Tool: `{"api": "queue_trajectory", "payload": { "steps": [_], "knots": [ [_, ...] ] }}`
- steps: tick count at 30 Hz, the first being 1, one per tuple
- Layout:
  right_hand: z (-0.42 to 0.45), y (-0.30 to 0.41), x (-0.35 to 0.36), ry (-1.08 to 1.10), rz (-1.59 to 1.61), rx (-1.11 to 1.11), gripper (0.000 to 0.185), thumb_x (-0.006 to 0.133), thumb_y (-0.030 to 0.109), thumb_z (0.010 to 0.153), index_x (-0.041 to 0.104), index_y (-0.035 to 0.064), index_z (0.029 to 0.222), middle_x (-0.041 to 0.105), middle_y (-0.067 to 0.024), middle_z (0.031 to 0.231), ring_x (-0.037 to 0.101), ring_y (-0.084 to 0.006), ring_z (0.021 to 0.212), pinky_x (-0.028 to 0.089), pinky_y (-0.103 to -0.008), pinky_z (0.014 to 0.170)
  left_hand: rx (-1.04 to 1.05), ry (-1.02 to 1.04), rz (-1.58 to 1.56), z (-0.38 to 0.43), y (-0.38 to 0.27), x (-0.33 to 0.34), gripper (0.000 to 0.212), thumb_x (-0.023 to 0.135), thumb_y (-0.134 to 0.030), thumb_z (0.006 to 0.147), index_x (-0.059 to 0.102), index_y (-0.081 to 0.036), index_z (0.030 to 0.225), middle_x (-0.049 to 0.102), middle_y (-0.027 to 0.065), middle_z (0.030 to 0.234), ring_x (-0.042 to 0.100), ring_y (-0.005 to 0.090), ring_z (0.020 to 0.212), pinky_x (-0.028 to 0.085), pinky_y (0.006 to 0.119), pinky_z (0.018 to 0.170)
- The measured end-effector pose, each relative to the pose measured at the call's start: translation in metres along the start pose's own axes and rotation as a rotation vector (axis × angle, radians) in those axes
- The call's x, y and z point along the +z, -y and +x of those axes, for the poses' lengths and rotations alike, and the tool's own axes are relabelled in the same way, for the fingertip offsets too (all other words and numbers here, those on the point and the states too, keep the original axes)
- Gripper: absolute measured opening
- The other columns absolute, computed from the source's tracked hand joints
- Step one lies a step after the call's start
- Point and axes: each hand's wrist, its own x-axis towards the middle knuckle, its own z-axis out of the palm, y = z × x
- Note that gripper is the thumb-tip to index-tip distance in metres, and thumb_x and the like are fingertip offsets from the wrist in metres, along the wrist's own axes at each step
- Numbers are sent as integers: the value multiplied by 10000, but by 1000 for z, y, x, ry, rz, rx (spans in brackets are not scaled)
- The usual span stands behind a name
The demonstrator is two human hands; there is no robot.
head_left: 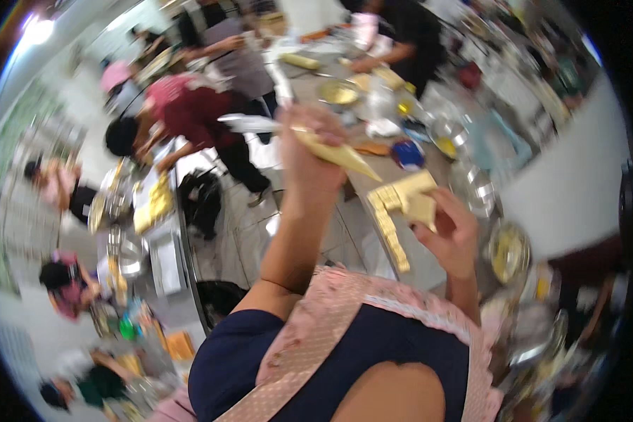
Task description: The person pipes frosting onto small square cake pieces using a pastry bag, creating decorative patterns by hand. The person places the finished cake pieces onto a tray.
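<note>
My left hand (308, 142) is raised over the table and grips a piping bag (343, 157) of pale yellow filling; its tip points down to the right, and its clear loose end trails left. My right hand (453, 235) pinches a thin, pale, square piece (421, 208), perhaps bread or dough, just above the table. Behind it lies a larger pale slab (414, 182). A row of small pale yellow pieces (390, 235) runs along the table's left edge. Motion blurs both hands, and the bag's tip is close to the slab.
A blue round lid (407, 154), a metal bowl (472, 187) and a bowl of yellow food (508, 250) stand along the table. Beyond are another bowl (339, 92) and plastic bags. A second worktable (176, 311) with a tray (166, 264) is at left; several people work around.
</note>
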Motion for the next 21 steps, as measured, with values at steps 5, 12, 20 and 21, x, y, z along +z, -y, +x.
{"api": "queue_trajectory", "payload": {
  "steps": [5,12,20,21],
  "knots": [
    [-1,24,-2,10,-95,-45,425,628,-139,661,575,-55,1074,532,-130,1070,548,-195,969,459,-297,839,-90,374,159,-12,29,62,479,333,-407,971,396,-131,585,401,-10,535,392,109,454,351,269,445],
    [-15,34,-4,-65,-239,-64,427,637,-124,658,573,-52,1074,552,-124,1041,546,-190,986,461,-285,826,-113,512,523,-18,60,85,571,236,-450,977,361,-89,552,366,48,470,368,152,380,341,281,386],
    [-25,37,-11,-113,-258,-109,432,650,-135,638,568,-49,1053,557,-132,1052,540,-202,998,460,-296,824,-191,707,737,-17,84,90,497,256,-375,991,356,-119,577,374,10,503,354,117,401,340,257,413],
    [-25,36,-11,-121,-262,-108,433,651,-137,638,568,-47,1054,557,-132,1053,537,-203,1004,457,-299,833,-187,689,752,-17,85,90,496,253,-368,992,355,-120,575,377,9,504,354,116,399,339,255,415]
  ]
}}
